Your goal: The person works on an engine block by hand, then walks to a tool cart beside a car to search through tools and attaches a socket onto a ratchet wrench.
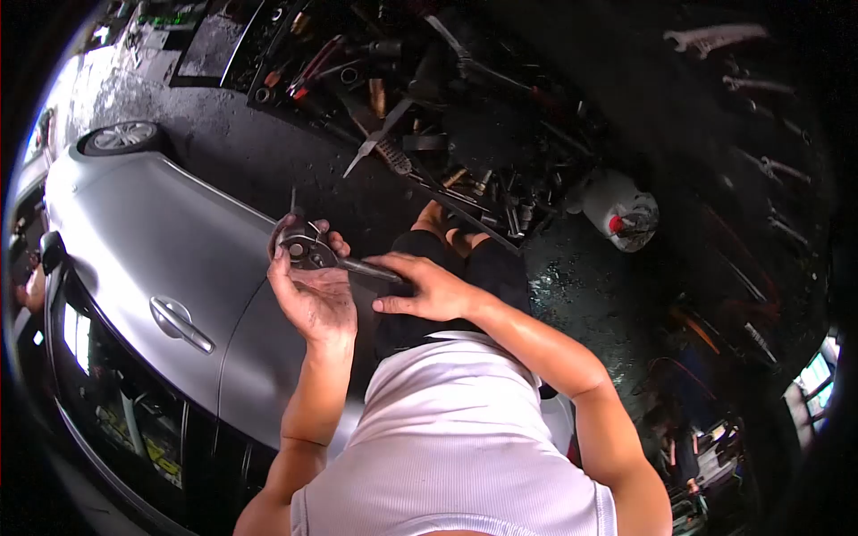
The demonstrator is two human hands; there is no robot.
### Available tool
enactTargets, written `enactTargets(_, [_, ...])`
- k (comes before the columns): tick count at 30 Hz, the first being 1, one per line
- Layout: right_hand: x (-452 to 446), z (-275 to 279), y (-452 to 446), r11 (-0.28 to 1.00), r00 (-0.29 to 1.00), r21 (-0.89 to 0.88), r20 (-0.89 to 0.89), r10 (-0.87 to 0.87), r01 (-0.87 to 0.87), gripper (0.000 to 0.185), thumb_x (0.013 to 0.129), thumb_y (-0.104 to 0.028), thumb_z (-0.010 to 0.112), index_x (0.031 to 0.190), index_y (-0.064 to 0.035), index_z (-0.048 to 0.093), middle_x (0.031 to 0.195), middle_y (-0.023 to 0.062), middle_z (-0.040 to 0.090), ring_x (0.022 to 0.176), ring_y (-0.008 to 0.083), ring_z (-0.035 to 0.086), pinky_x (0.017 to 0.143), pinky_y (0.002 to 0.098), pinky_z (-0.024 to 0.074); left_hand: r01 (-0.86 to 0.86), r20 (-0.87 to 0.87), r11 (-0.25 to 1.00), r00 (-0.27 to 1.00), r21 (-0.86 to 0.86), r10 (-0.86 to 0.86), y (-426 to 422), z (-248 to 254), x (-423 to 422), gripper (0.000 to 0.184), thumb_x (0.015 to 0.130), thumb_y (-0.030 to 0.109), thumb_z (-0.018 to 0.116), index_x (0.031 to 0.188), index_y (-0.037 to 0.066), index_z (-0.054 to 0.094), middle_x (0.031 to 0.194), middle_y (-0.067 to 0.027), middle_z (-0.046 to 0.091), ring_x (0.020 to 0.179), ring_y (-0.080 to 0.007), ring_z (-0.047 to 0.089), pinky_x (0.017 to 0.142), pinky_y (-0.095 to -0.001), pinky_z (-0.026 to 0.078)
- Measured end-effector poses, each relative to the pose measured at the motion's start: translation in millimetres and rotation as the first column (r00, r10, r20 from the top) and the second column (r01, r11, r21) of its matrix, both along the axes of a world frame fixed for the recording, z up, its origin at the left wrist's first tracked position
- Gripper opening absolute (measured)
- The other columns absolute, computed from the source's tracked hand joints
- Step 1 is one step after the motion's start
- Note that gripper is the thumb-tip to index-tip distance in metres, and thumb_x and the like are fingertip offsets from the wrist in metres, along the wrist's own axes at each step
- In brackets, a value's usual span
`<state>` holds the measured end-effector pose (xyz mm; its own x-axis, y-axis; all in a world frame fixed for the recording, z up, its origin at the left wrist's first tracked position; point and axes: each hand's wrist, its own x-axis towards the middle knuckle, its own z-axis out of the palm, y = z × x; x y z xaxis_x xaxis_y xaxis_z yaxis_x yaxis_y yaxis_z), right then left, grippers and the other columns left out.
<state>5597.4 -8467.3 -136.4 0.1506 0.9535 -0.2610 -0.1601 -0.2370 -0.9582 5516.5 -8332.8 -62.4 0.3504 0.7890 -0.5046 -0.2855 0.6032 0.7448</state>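
A dark metal ratchet wrench is held in front of my body, its round head at the left and its handle running right. My left hand is turned palm up, with its fingers curled around the head. A thin metal piece sticks up beyond those fingers; whether it belongs to the wrench I cannot tell. My right hand is closed on the handle's dark end, covering part of it.
A silver car stands close on my left. Ahead is a dark tool tray crowded with sockets and hand tools. A white container with a red part stands right of it. Several wrenches are arranged at the far right.
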Motion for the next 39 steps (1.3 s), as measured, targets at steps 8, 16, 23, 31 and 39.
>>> enactTargets(8, [8.0, 27.0, -43.2, 0.911, 0.883, 0.054, 0.227, -0.411, 0.410, 0.036, 0.075, -0.031, 0.076, 0.089, -0.0027, 0.058, 0.066, 0.0181, 0.059, 0.063, 0.0349, 0.062, 0.056, 0.0395, 0.0460, 0.593, -0.085, 0.726, 0.791, 0.348, -0.606, -45.9, 6.9, 2.7, 0.064, 0.091, 0.041, 0.051, 0.139, 0.003, 0.032, 0.121, -0.0224, 0.054, 0.113, -0.0329, 0.055, 0.101, -0.0434, 0.040])
enactTargets(16, [-31.4, 11.8, -129.8, 0.496, 0.441, 0.072, 0.363, -0.821, 0.865, 0.014, 0.070, -0.007, 0.071, 0.079, -0.0020, 0.063, 0.060, 0.0072, 0.059, 0.050, 0.0158, 0.055, 0.051, 0.0272, 0.0426, 0.737, -0.939, -0.583, 0.286, 0.342, -0.190, 44.2, -48.4, 60.4, 0.041, 0.078, 0.023, 0.070, 0.114, 0.005, 0.061, 0.100, -0.0122, 0.064, 0.097, -0.0294, 0.059, 0.085, -0.0377, 0.047])
enactTargets(23, [-125.8, -15.6, -103.6, -0.180, -0.126, -0.124, 0.354, -0.927, 0.976, 0.029, 0.085, -0.029, 0.064, 0.084, -0.0007, 0.056, 0.066, 0.0004, 0.050, 0.057, 0.0087, 0.045, 0.052, 0.0241, 0.0347, 0.731, -0.950, -0.680, -0.173, 0.053, -0.259, -47.2, -138.2, 130.0, 0.040, 0.082, 0.028, 0.066, 0.114, 0.004, 0.061, 0.106, -0.0168, 0.065, 0.092, -0.0370, 0.064, 0.079, -0.0446, 0.052])
enactTargets(31, [-177.2, -0.2, -57.0, -0.416, -0.347, -0.233, 0.286, -0.893, 0.879, 0.026, 0.089, -0.026, 0.061, 0.085, -0.0014, 0.052, 0.062, -0.0015, 0.044, 0.048, 0.0047, 0.037, 0.044, 0.0211, 0.0275, 0.837, -0.986, -0.547, -0.070, 0.023, -0.149, -97.3, -202.7, 137.6, 0.044, 0.078, 0.028, 0.069, 0.115, 0.006, 0.059, 0.098, -0.0165, 0.067, 0.087, -0.0341, 0.067, 0.074, -0.0448, 0.054])
enactTargets(39, [-184.2, -1.1, -96.6, -0.492, -0.449, -0.246, 0.209, -0.869, 0.835, 0.026, 0.087, -0.023, 0.064, 0.086, 0.0010, 0.054, 0.063, -0.0020, 0.046, 0.049, 0.0053, 0.039, 0.044, 0.0214, 0.0270, 0.909, -0.504, -0.292, -0.109, 0.298, -0.857, -68.4, -86.3, 121.0, 0.043, 0.076, 0.005, 0.072, 0.118, 0.002, 0.061, 0.081, -0.0066, 0.059, 0.085, -0.0168, 0.063, 0.071, -0.0279, 0.051])
